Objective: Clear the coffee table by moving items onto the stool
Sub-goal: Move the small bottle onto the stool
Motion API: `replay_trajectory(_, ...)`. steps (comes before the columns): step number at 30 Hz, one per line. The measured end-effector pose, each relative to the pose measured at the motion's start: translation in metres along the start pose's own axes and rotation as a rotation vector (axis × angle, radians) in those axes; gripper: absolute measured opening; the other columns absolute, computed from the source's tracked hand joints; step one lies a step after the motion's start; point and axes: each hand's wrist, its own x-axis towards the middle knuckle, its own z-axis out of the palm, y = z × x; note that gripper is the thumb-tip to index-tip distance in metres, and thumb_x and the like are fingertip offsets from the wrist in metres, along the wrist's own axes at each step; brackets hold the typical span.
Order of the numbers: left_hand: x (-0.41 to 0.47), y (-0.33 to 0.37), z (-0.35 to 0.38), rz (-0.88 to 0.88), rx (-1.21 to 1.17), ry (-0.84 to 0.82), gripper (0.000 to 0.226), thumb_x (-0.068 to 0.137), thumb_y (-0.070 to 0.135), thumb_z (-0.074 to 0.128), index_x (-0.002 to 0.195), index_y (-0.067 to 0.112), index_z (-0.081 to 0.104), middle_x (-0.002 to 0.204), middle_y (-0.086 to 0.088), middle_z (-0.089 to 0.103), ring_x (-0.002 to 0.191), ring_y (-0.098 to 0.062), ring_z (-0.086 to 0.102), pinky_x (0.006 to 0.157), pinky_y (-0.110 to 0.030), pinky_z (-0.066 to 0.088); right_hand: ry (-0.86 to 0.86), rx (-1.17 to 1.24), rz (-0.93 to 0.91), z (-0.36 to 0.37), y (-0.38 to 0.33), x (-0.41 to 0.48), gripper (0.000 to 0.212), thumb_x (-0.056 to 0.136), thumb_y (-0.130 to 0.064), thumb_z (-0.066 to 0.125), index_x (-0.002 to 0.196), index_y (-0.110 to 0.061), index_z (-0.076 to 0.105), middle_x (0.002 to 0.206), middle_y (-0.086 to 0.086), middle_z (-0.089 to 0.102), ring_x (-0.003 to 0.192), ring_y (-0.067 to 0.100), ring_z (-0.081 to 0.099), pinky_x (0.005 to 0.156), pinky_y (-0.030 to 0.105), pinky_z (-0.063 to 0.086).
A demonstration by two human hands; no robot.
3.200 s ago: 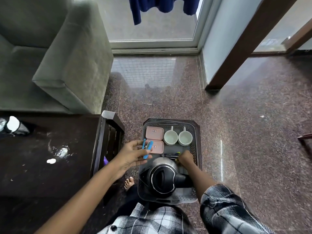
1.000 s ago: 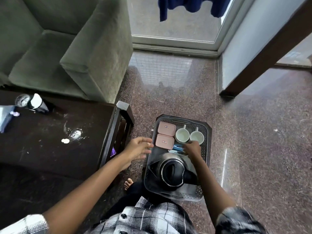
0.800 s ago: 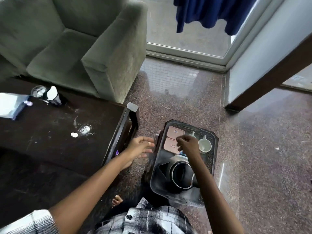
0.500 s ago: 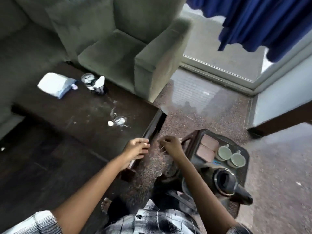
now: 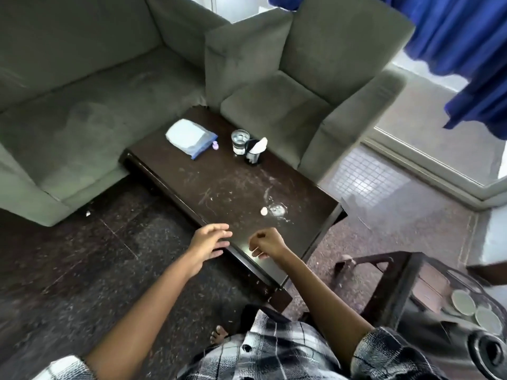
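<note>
Glass [image 5: 240, 140] and packet [image 5: 188, 136] lie far across the surface [image 5: 219, 185], beyond reach; left hand [image 5: 209, 244] grip wide, right hand [image 5: 268, 244] curled, apparently empty.

Desk [image 5: 219, 185]: low, dark brown, with a scuffed top.
Far end: white-and-blue packet [image 5: 189, 138] with a small purple thing [image 5: 215, 145] just beside it; a glass [image 5: 240, 140] just beside a black holder [image 5: 254, 153].
Near end: wet patch [image 5: 277, 210], white bit [image 5: 264, 211] beside it.
Stool [image 5: 392, 272]: dark, right of the desk, carries a blurred grey tray [image 5: 428, 333] with two pale cups [image 5: 463, 298] and a kettle [image 5: 491, 349].
Floor [image 5: 82, 270]: speckled stone, under both.
</note>
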Motion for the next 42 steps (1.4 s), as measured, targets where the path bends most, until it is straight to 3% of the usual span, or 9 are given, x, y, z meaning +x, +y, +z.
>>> replay_trajectory(3,0.015,0.013,-0.019,0.001,-0.006,0.006,0.024,0.093,0.016,0.05,0.115,0.018,0.06,0.11,-0.002,0.067,0.098,-0.019,0.063,0.075,-0.025,0.048,0.14,0.004,0.046,0.008,-0.008,0.029,0.028,0.074,0.005,0.05,0.056,-0.013,0.061,0.055,0.008,0.057,0.039,0.01,0.053,0.039,0.016,0.042)
replay_trajectory(9,0.067,0.048,-0.044,0.002,0.049,0.01,0.022,0.093,0.016,0.051,0.112,0.019,0.062,0.107,0.001,0.069,0.094,-0.017,0.065,0.075,-0.025,0.049,0.395,0.024,0.185,0.004,-0.007,0.104,0.031,0.073,0.003,0.049,0.047,-0.01,0.056,0.049,0.006,0.053,0.053,0.021,0.055,0.062,0.03,0.047)
replay_trajectory(13,0.119,0.086,-0.058,0.027,0.098,0.018,0.018,0.094,0.016,0.048,0.104,0.022,0.062,0.102,0.002,0.069,0.09,-0.015,0.064,0.076,-0.025,0.049,0.471,-0.046,0.3,-0.012,0.001,0.165,0.022,0.082,-0.009,0.05,0.091,0.0,0.068,0.094,0.021,0.068,0.094,0.035,0.064,0.07,0.028,0.043)
replay_trajectory(21,0.208,0.103,-0.073,-0.059,0.204,-0.028,0.019,0.094,0.014,0.048,0.09,0.027,0.061,0.092,0.006,0.068,0.081,-0.011,0.063,0.07,-0.024,0.046,0.336,-0.112,0.382,-0.007,0.033,0.26,0.043,0.082,-0.007,0.056,0.125,-0.014,0.053,0.121,0.016,0.062,0.11,0.033,0.059,0.086,0.036,0.046)
replay_trajectory(28,0.234,0.103,-0.082,-0.101,0.332,-0.068,0.021,0.093,0.011,0.049,0.092,0.028,0.061,0.095,0.008,0.068,0.085,-0.009,0.064,0.074,-0.024,0.047,0.36,-0.103,0.44,-0.006,0.024,0.293,0.03,0.079,-0.007,0.053,0.105,-0.006,0.066,0.11,0.02,0.067,0.099,0.035,0.062,0.077,0.032,0.047)
replay_trajectory(32,0.243,0.112,-0.088,0.073,0.508,-0.012,0.033,0.086,-0.003,0.054,0.088,0.029,0.061,0.089,0.008,0.067,0.066,0.003,0.06,0.067,-0.012,0.044,0.279,-0.025,0.213,0.0,-0.047,0.292,0.022,0.076,-0.011,0.062,0.096,-0.005,0.07,0.093,0.017,0.071,0.091,0.035,0.068,0.08,0.036,0.053)
replay_trajectory(34,0.248,0.119,-0.091,0.139,0.601,0.002,0.033,0.083,-0.005,0.057,0.102,0.021,0.064,0.096,0.006,0.067,0.068,0.002,0.059,0.065,-0.004,0.042,0.201,0.06,0.074,0.005,-0.094,0.28,0.014,0.075,-0.009,0.064,0.087,-0.012,0.071,0.075,0.007,0.069,0.073,0.028,0.069,0.073,0.038,0.054)
replay_trajectory(37,0.254,0.136,-0.093,0.255,0.677,-0.023,0.054,0.078,-0.003,0.066,0.128,0.012,0.054,0.114,0.001,0.063,0.089,-0.01,0.063,0.074,-0.012,0.047,0.051,0.109,-0.106,0.015,-0.146,0.264,0.019,0.075,-0.012,0.067,0.068,-0.03,0.064,0.058,-0.004,0.061,0.051,0.012,0.058,0.063,0.036,0.053)
replay_trajectory(42,0.264,0.169,-0.102,0.523,0.687,0.073,0.041,0.069,0.012,0.079,0.108,0.011,0.069,0.101,-0.004,0.073,0.091,0.004,0.059,0.077,-0.024,0.045,-0.133,0.286,-0.193,0.024,-0.203,0.264,0.019,0.078,-0.003,0.066,0.076,-0.022,0.066,0.06,0.004,0.06,0.043,0.004,0.055,0.047,0.016,0.045)
